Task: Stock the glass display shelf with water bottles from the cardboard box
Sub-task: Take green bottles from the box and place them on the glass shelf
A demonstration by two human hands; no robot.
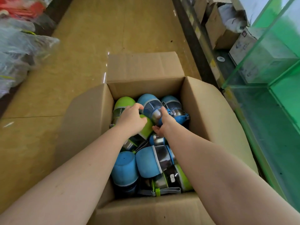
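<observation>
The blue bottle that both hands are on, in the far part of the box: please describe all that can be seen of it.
The blue bottle has a rounded, matt blue end, a pale band, a dark see-through middle and a shiny metal part lower down. It lies tilted on other bottles in the cardboard box, blue end pointing away. The right hand curls round its lower part; the left hand touches its left side with its fingertips.

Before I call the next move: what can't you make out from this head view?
- Bottles lower in the cardboard box: buried under the top layer, no count possible.
- Left hand fingertips: curled behind a blue bottle, grip unclear.
- Right hand palm: hidden against that bottle.
- Glass display shelf: cut off by the right edge; contents unreadable through green glare.
</observation>
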